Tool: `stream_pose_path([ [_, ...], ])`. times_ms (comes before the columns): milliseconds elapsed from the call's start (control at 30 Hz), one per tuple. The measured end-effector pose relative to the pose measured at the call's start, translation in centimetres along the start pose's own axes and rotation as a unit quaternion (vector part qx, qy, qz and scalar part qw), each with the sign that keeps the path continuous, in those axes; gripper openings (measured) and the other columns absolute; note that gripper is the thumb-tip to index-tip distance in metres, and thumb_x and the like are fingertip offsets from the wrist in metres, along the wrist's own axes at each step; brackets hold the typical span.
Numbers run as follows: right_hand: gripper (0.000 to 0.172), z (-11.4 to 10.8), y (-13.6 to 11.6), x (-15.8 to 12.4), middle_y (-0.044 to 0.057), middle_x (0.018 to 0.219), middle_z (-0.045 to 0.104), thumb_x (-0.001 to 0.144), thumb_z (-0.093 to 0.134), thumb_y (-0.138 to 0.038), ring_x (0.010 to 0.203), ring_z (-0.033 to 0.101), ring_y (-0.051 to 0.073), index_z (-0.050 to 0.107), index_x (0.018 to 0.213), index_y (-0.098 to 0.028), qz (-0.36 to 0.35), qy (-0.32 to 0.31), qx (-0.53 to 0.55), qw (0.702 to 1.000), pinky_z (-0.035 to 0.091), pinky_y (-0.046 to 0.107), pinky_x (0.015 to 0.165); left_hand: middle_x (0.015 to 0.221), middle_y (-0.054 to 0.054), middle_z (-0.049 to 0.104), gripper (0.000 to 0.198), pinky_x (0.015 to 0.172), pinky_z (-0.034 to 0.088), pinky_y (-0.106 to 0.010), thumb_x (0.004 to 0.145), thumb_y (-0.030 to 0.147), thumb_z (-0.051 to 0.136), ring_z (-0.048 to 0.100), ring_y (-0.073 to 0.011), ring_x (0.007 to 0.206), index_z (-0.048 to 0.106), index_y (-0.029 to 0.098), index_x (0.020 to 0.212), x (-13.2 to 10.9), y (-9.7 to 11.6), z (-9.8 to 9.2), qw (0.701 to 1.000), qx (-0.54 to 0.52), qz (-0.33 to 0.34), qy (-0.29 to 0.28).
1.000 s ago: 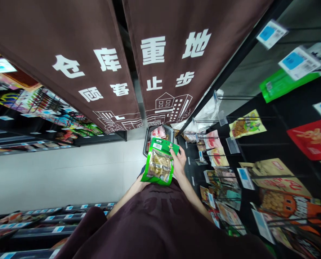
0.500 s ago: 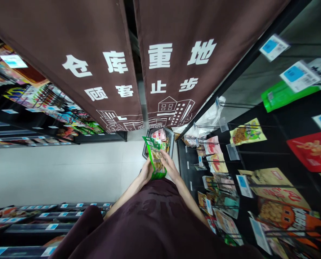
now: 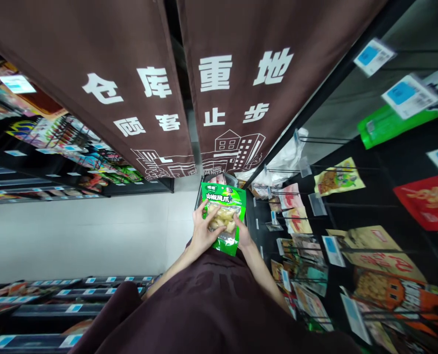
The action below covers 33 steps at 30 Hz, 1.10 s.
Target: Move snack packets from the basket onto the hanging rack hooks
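Note:
A green packet of chicken feet [image 3: 224, 196], with a clear window showing pale pieces, is held up in front of my body, its printed front turned towards me. My left hand [image 3: 203, 230] grips its left side, thumb and fingers lying over the clear window. Along the right edge, my right hand [image 3: 244, 233] pinches the packet with the thumb on its front. Behind the packet is a dark basket [image 3: 200, 192] with packaged goods in it, mostly hidden by the packet and my hands.
Brown cloth curtains [image 3: 130, 44] with white lettering hang ahead. To the right, a black rack [image 3: 384, 169] carries hanging snack packets, such as a yellow packet [image 3: 339, 177], and price tags. Stocked shelves [image 3: 74, 142] stand at left, a low shelf unit [image 3: 56, 310] lower left, pale floor [image 3: 130, 226] between.
The packet has turned from edge-on to face me with its printed front. My left fingers have moved onto its front, while my right hand has shifted slightly right along its edge.

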State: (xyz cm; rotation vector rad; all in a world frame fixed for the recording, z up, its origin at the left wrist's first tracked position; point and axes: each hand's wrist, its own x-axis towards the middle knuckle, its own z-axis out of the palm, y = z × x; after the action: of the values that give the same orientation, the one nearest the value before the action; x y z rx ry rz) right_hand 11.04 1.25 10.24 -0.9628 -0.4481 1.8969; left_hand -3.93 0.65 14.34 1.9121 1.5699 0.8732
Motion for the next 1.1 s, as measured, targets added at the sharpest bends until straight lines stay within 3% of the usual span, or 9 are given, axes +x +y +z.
stream_pose_path([
  [200, 0.062, -0.1, -0.3, 0.5, 0.011, 0.109, 0.073, 0.083, 0.049, -0.072, 0.117, 0.063, 0.029, 0.068, 0.112, -0.021, -0.031, 0.026, 0.039, 0.998, 0.056, 0.046, 0.092, 0.154, -0.013, 0.028, 0.093, 0.105, 0.038, -0.047, 0.068, 0.047, 0.084, 0.036, -0.0343, 0.132, 0.037, 0.029, 0.147, 0.6, -0.3, 0.4, 0.999, 0.011, 0.034, 0.016],
  [367, 0.06, 0.5, -0.9, 0.9, 0.009, 0.107, 0.074, 0.085, 0.046, -0.07, 0.114, 0.065, 0.028, 0.066, 0.116, -0.023, -0.096, 0.086, 0.027, 0.991, 0.056, 0.045, 0.09, 0.154, -0.014, 0.029, 0.088, 0.104, 0.037, -0.048, 0.071, 0.053, 0.08, 0.038, -0.0353, 0.131, 0.039, 0.029, 0.145, 1.6, -0.8, 0.7, 0.996, 0.029, 0.089, 0.009],
  [467, 0.058, 1.2, -1.2, 1.6, 0.008, 0.106, 0.075, 0.086, 0.046, -0.068, 0.113, 0.065, 0.028, 0.066, 0.117, -0.024, -0.119, 0.102, 0.014, 0.988, 0.056, 0.045, 0.09, 0.156, -0.012, 0.027, 0.082, 0.104, 0.037, -0.048, 0.073, 0.049, 0.08, 0.039, -0.0349, 0.131, 0.042, 0.03, 0.144, 2.5, -1.2, 0.4, 0.996, 0.033, 0.087, -0.009],
  [733, 0.065, 3.0, -1.7, 4.9, 0.009, 0.114, 0.072, 0.086, 0.04, -0.072, 0.113, 0.065, 0.028, 0.065, 0.119, -0.022, -0.075, 0.064, 0.049, 0.994, 0.055, 0.045, 0.094, 0.156, -0.011, 0.027, 0.075, 0.101, 0.041, -0.046, 0.074, 0.046, 0.079, 0.045, -0.0313, 0.12, 0.048, 0.03, 0.14, 5.1, -3.1, -0.5, 0.996, 0.021, 0.088, -0.001],
  [933, 0.061, 5.4, -3.5, 7.4, 0.01, 0.112, 0.073, 0.087, 0.044, -0.066, 0.116, 0.064, 0.028, 0.064, 0.121, -0.019, -0.103, 0.068, 0.056, 0.991, 0.052, 0.048, 0.097, 0.156, -0.011, 0.026, 0.075, 0.101, 0.041, -0.047, 0.074, 0.043, 0.08, 0.046, -0.0309, 0.119, 0.048, 0.03, 0.14, 8.3, -4.2, -2.0, 0.995, 0.006, 0.101, -0.006],
  [1100, 0.061, 7.1, -5.0, 8.5, 0.006, 0.121, 0.069, 0.081, 0.051, -0.068, 0.117, 0.063, 0.028, 0.063, 0.123, -0.026, -0.12, 0.043, 0.04, 0.991, 0.052, 0.048, 0.098, 0.156, -0.011, 0.025, 0.078, 0.1, 0.043, -0.048, 0.074, 0.041, 0.08, 0.045, -0.032, 0.12, 0.044, 0.031, 0.142, 10.6, -4.3, -3.0, 0.993, -0.001, 0.117, -0.032],
])
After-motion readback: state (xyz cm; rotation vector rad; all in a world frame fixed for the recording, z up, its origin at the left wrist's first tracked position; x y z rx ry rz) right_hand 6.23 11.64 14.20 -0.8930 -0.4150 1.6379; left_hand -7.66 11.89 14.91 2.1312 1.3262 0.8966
